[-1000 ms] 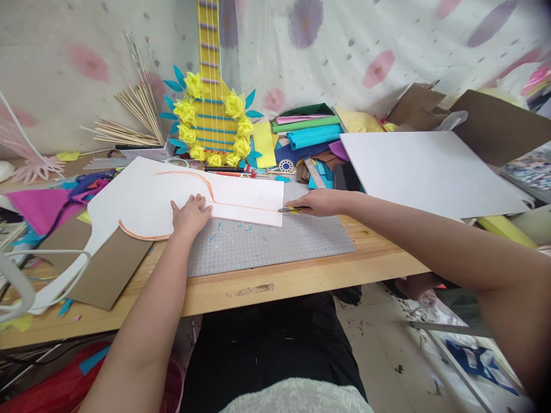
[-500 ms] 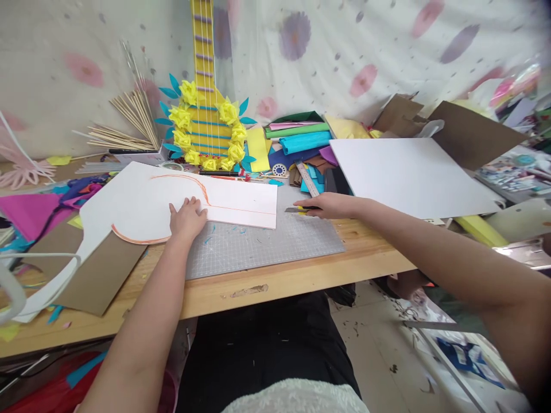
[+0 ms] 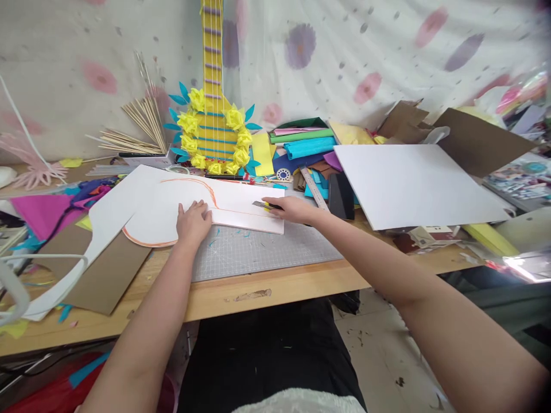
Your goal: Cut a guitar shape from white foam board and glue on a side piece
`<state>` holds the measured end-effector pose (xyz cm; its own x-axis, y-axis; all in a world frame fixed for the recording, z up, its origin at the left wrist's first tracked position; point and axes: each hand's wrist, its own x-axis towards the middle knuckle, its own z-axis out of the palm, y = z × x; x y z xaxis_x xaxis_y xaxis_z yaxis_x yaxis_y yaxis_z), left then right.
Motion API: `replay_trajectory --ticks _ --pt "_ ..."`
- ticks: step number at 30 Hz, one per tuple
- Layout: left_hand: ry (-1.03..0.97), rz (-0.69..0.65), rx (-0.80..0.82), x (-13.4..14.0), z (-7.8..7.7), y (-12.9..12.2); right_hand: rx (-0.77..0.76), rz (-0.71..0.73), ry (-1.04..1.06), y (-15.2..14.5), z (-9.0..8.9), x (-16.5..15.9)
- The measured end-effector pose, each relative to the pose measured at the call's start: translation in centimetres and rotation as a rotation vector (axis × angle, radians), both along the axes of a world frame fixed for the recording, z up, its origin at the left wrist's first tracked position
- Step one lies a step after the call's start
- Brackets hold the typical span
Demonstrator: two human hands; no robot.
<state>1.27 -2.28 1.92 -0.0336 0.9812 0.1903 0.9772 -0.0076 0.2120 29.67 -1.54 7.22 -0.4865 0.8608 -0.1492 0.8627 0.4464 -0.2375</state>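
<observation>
A white foam board [image 3: 159, 209] marked with orange curves and a thin straight line lies partly over a grey cutting mat [image 3: 267, 249]. My left hand [image 3: 194, 222] rests flat on the board near its lower edge, fingers spread. In my right hand [image 3: 293, 209] is a yellow and black utility knife [image 3: 267, 205], its blade pointing left over the board's narrow right part, near the orange line. Whether the blade touches the board I cannot tell. Brown board [image 3: 107, 272] shows under the left part.
Behind stands a yellow paper guitar [image 3: 215, 135] with flowers, beside wooden sticks [image 3: 138, 129]. Coloured sheets [image 3: 307, 146], a ruler [image 3: 314, 188] and a black phone [image 3: 341, 196] lie at the back. A blank white board [image 3: 413, 183] leans at the right.
My right hand has moved left with the utility knife, from beside the board's right end to over it. My left hand stays on the board. The view has shifted slightly.
</observation>
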Motion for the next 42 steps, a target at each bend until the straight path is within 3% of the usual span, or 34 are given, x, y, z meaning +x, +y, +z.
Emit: replay_trajectory --ticks 6,10,20,31,42 --pt "0.009 -0.005 -0.026 -0.2 -0.7 0.5 0.078 0.176 -0.001 2.4 -0.9 -6.5" --pt "0.006 0.006 -0.043 -0.1 -0.5 0.4 0.093 0.222 -0.029 3.2 -0.9 -8.5" --pt "-0.013 0.017 -0.058 0.1 -0.3 0.3 0.067 0.246 -0.082 3.0 0.1 -8.4" --pt "-0.004 0.001 -0.048 0.1 -0.4 0.5 0.097 0.270 -0.135 3.4 -0.2 -9.3" --pt "-0.007 0.036 -0.096 0.4 0.0 0.2 0.055 0.355 -0.330 4.1 2.5 -10.3"
